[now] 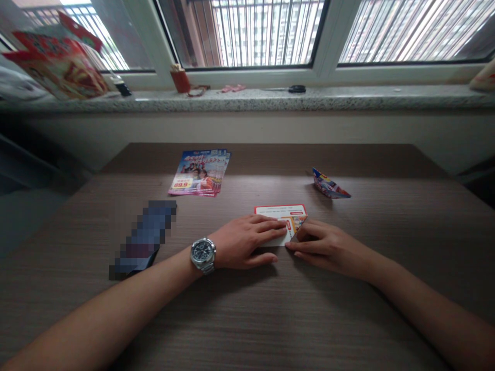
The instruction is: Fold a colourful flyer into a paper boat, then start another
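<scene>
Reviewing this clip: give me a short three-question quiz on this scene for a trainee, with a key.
1. Which hand wears the metal wristwatch?
2. True or false: the printed flyer lies flat on the wooden table.
3. What do the fingers of the left hand rest on? A: a folded printed card; B: a red cup; C: a pair of scissors.

Key: 1. left; 2. true; 3. A.
</scene>
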`<action>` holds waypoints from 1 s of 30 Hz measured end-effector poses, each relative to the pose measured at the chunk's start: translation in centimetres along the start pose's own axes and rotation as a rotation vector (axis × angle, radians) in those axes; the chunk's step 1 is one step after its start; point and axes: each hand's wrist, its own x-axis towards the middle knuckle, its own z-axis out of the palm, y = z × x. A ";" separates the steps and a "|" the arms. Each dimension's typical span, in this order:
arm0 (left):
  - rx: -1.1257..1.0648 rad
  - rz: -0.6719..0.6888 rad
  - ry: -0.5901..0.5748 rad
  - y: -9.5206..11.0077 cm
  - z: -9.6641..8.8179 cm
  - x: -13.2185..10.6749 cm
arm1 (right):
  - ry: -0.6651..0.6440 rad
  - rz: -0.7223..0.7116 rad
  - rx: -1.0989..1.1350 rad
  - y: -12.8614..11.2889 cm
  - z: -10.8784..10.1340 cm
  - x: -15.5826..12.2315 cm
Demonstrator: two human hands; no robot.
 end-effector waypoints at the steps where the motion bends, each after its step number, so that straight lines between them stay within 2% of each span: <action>1: 0.000 -0.001 0.002 0.0 0.0 0.0 | -0.013 -0.004 0.011 0.0 -0.1 0.1; 6: 0.008 -0.011 -0.022 0.0 0.0 0.0 | -0.066 -0.035 0.043 -0.2 -0.4 0.0; 13: 0.003 0.009 -0.003 -0.1 0.0 0.0 | 0.024 0.032 0.030 -0.1 0.1 -0.3; 25: 0.026 0.010 -0.040 -0.1 -0.2 0.0 | -0.093 -0.016 0.039 0.5 -0.5 0.2; 30: 0.037 0.020 -0.042 -0.1 -0.1 0.0 | -0.093 -0.002 0.066 0.5 -0.4 0.0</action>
